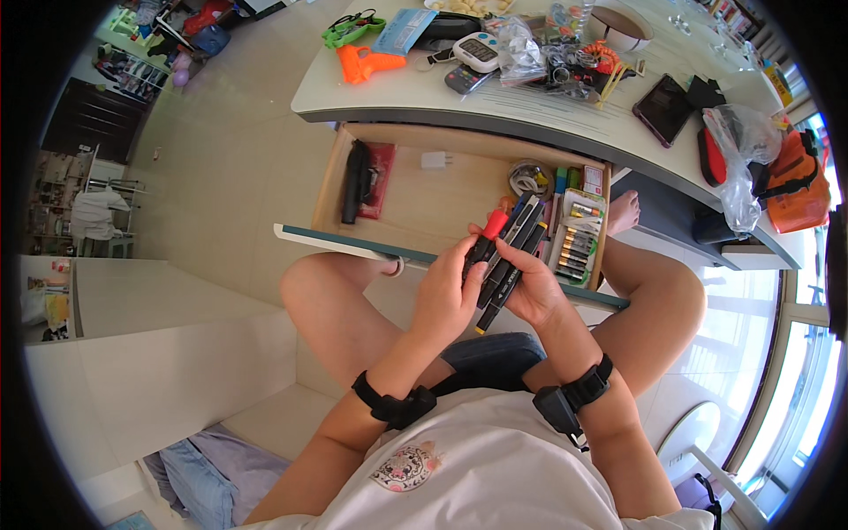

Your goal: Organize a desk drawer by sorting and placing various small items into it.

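Observation:
Over the front of an open wooden drawer (411, 199), both my hands are closed around a bundle of markers. My left hand (449, 287) grips a marker with a red cap (495, 224) and touches the bundle's left side. Several slim black markers (508, 278), one with a yellow end, are pinched in my right hand (533, 291), slanting down to the left. Just right of my hands, inside the drawer, lies a white tray of batteries (576, 254). A coiled cable (530, 177) sits behind the markers. My fingers hide part of the bundle.
In the drawer's left end lie a black cylindrical object (356, 181) and a red packet (380, 181); a white charger plug (434, 160) is near the back. The tabletop above carries orange scissors-like handles (367, 64), a remote (468, 78), a phone (664, 109) and an orange bag (795, 185).

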The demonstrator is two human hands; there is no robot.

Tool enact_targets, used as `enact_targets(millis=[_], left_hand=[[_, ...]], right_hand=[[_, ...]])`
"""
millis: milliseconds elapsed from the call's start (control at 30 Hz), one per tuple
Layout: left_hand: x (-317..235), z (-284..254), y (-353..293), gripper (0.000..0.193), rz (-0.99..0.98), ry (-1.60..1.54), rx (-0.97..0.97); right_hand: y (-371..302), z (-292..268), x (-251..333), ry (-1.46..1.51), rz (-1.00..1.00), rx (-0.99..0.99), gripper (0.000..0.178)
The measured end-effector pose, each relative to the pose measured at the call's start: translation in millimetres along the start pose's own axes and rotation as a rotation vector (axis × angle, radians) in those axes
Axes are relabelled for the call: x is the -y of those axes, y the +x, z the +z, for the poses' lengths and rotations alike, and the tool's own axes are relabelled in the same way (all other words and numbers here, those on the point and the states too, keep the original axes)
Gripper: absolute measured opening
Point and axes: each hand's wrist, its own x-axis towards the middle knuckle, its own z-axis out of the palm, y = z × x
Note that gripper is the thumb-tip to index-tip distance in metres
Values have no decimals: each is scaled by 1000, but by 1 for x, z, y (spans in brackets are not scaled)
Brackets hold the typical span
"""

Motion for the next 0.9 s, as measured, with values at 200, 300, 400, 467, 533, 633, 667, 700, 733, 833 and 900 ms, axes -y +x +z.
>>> enact_targets(millis=[200, 300, 400, 467, 533, 633, 667, 700, 733, 833, 900], left_hand=[[-6, -12, 3, 24, -301, -580, 9], [4, -26, 10, 20, -335, -376, 11], [3, -33, 16, 26, -361, -338, 91], [3, -27, 17, 25, -340, -362, 59], [8, -24, 16, 23, -319, -385, 30], [13, -24, 11, 27, -363, -555, 27], [12, -26, 10, 30, -474, -615, 77], [8, -29, 11, 33, -583, -674, 126], [5, -32, 11, 33, -582, -677, 125], [5, -37, 10, 32, -676, -692, 292], [11, -36, 9, 34, -697, -722, 256]], right_hand=[[-8, 12, 3, -44, 78, -8, 43], [-5, 2, 4, -139, 57, -60, 43], [-6, 4, 3, -197, 131, -102, 39], [-9, 7, 4, -210, 176, -95, 36], [-12, 8, 0, -228, 201, -56, 29], [-14, 14, -3, -356, 251, -72, 27], [-16, 19, -4, -413, 269, -66, 25], [-17, 20, -7, -485, 295, -65, 22], [-17, 21, -10, -543, 340, -48, 22], [-18, 26, -18, -576, 404, -21, 23], [-18, 29, -21, -521, 435, -7, 27]])
